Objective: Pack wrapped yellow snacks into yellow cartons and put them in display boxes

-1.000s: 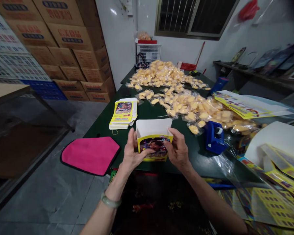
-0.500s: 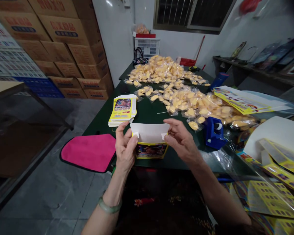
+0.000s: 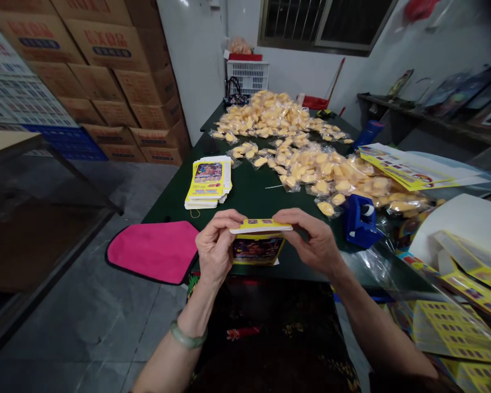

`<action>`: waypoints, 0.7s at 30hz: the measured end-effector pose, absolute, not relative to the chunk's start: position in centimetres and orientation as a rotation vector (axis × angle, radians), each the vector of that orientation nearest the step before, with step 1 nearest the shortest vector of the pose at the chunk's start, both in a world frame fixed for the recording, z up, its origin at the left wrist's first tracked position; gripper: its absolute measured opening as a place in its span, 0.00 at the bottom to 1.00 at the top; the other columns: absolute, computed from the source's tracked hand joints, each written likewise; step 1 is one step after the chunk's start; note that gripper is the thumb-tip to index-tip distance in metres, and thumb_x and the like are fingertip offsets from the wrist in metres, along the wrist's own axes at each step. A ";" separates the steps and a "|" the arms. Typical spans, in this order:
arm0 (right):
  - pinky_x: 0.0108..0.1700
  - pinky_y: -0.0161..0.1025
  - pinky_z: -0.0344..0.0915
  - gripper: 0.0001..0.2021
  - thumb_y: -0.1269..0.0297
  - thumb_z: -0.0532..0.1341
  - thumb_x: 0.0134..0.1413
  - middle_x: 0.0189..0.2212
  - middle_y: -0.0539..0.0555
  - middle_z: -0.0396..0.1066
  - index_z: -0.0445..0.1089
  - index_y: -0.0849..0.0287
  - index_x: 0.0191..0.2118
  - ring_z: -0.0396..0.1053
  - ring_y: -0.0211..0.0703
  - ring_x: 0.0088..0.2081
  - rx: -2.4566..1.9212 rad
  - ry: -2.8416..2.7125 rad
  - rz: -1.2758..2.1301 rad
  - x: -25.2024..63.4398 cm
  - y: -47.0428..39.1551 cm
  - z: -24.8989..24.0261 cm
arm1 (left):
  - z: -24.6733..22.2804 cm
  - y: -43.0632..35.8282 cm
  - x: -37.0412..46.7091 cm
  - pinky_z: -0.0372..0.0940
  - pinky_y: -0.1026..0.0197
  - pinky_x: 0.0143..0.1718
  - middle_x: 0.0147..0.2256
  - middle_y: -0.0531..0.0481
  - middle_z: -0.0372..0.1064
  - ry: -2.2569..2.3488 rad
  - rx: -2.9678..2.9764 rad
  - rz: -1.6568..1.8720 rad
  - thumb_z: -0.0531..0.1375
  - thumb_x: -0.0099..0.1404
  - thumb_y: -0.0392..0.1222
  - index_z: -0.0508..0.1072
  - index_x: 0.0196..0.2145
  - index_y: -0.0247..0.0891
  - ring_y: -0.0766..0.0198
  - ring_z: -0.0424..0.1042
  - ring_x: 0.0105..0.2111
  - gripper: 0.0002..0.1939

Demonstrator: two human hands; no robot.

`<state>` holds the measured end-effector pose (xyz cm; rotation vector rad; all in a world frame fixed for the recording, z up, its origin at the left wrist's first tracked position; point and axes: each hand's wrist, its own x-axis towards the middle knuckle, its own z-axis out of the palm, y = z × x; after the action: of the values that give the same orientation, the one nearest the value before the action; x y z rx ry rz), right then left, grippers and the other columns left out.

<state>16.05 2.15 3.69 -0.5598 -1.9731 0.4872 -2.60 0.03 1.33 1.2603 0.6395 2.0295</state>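
Observation:
A small yellow printed cardboard box point(image 3: 257, 249) stands at the near edge of the dark green table, its dark picture panel facing me. Its top flap point(image 3: 262, 224) is folded over toward me, partly down, with the white edge showing. My left hand point(image 3: 216, 240) pinches the flap's left end between thumb and fingers. At the right end, my right hand point(image 3: 311, 237) grips the same flap in the same way. What is inside the box is hidden. Beyond my left hand lies a stack of flat yellow printed cartons point(image 3: 208, 183).
Clear-wrapped yellow pieces point(image 3: 270, 117) are heaped across the table point(image 3: 163, 202). A blue tape dispenser point(image 3: 360, 221) stands right of my right hand. The pink cloth-like piece point(image 3: 151, 251) juts past the left edge. More printed cartons point(image 3: 454, 330) lie at lower right; cardboard boxes point(image 3: 106, 46) are stacked back left.
The box's flap, upright with its white inside showing, has been folded over toward me. Both hands moved with it, from the side tabs to the flap's ends.

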 end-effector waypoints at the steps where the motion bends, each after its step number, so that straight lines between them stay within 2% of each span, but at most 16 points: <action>1: 0.43 0.38 0.69 0.10 0.71 0.58 0.57 0.42 0.58 0.71 0.70 0.60 0.45 0.70 0.41 0.44 -0.543 -1.998 0.519 16.3 2.1 3.7 | 1.2 0.0 -2.6 0.67 0.58 0.36 0.32 0.48 0.70 0.623 1.271 2.025 0.64 0.56 0.40 0.75 0.27 0.38 0.61 0.72 0.34 0.04; 3: 0.45 0.40 0.69 0.10 0.68 0.59 0.57 0.42 0.59 0.72 0.70 0.61 0.44 0.71 0.43 0.45 -0.546 -1.975 0.572 16.4 1.9 3.6 | 1.0 0.0 -2.6 0.68 0.56 0.36 0.33 0.46 0.70 0.588 1.290 2.023 0.61 0.59 0.46 0.75 0.28 0.37 0.59 0.72 0.36 0.10; 5: 0.42 0.38 0.69 0.06 0.67 0.58 0.58 0.39 0.58 0.73 0.71 0.61 0.40 0.72 0.41 0.42 -0.593 -1.893 0.606 16.1 1.7 3.4 | 1.0 -0.2 -2.8 0.68 0.58 0.35 0.34 0.46 0.70 0.629 1.343 2.006 0.61 0.60 0.47 0.74 0.28 0.36 0.61 0.71 0.35 0.11; 8: 0.35 0.34 0.70 0.05 0.66 0.58 0.59 0.34 0.54 0.74 0.69 0.59 0.38 0.72 0.37 0.35 -0.696 -1.826 0.614 15.5 1.4 3.2 | 1.7 -1.0 -3.6 0.66 0.65 0.31 0.35 0.47 0.70 0.831 1.508 1.900 0.63 0.58 0.41 0.72 0.31 0.36 0.66 0.70 0.33 0.06; 11: 0.32 0.31 0.69 0.04 0.66 0.59 0.58 0.32 0.52 0.73 0.68 0.58 0.39 0.72 0.36 0.31 -0.742 -1.811 0.553 14.9 1.0 3.2 | 3.2 -1.9 -4.7 0.65 0.65 0.32 0.35 0.47 0.71 1.001 1.771 1.724 0.62 0.61 0.38 0.73 0.37 0.37 0.66 0.70 0.34 0.06; 15: 0.34 0.32 0.69 0.05 0.71 0.57 0.58 0.32 0.52 0.72 0.67 0.57 0.39 0.71 0.36 0.32 -0.706 -1.821 0.326 14.4 0.4 3.1 | 4.6 -2.2 -5.7 0.65 0.64 0.34 0.33 0.47 0.71 1.049 2.025 1.603 0.59 0.63 0.36 0.75 0.34 0.37 0.65 0.71 0.34 0.05; 18: 0.39 0.36 0.68 0.08 0.76 0.55 0.57 0.33 0.53 0.72 0.67 0.57 0.38 0.70 0.38 0.36 -0.615 -1.814 0.213 14.0 0.5 2.2 | 4.0 -1.6 -5.8 0.66 0.64 0.32 0.34 0.47 0.70 0.934 1.926 1.588 0.59 0.63 0.38 0.75 0.32 0.37 0.65 0.70 0.34 0.05; 21: 0.39 0.39 0.69 0.12 0.77 0.55 0.56 0.37 0.55 0.72 0.68 0.56 0.42 0.71 0.40 0.39 -0.500 -1.734 0.152 13.6 1.1 0.9 | 2.2 -0.7 -5.4 0.68 0.60 0.36 0.37 0.46 0.68 0.769 1.741 1.655 0.59 0.63 0.39 0.75 0.34 0.38 0.63 0.71 0.37 0.05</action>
<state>13.61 1.09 0.87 -0.5002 -1.7340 0.1523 -5.36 -0.65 2.19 1.7411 0.7689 1.6551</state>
